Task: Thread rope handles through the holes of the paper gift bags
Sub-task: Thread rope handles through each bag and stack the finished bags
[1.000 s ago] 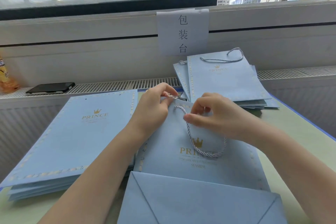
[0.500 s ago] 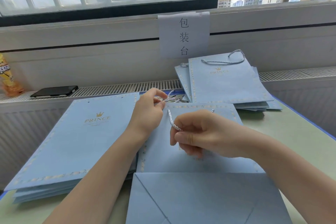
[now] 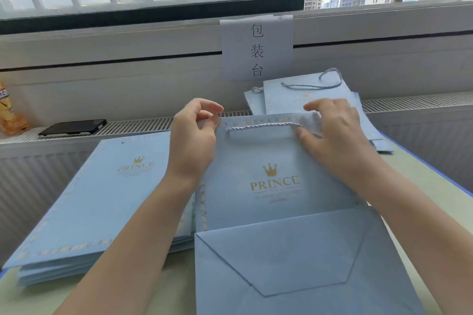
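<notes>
A light blue paper gift bag (image 3: pixel 256 156) with a gold PRINCE print lies flat in front of me, its folded bottom toward me. A grey-blue rope handle (image 3: pixel 263 125) runs nearly straight across its front, just under the top edge, between the two holes. My left hand (image 3: pixel 194 140) pinches the bag's top left corner with curled fingers. My right hand (image 3: pixel 335 135) holds the top right edge, thumb on the front beside the rope's right end and fingers over the rim. The rope ends are hidden.
A stack of flat bags without handles (image 3: pixel 102 186) lies at my left. Bags with rope handles (image 3: pixel 307 100) are piled behind the right hand. A black phone (image 3: pixel 73 127) and an orange bottle (image 3: pixel 10 112) rest on the radiator ledge. A paper sign (image 3: pixel 257 48) hangs on the wall.
The slack rope loop that hung over the bag's front is now drawn nearly straight along the top. My right hand left the rope and moved to the top right edge.
</notes>
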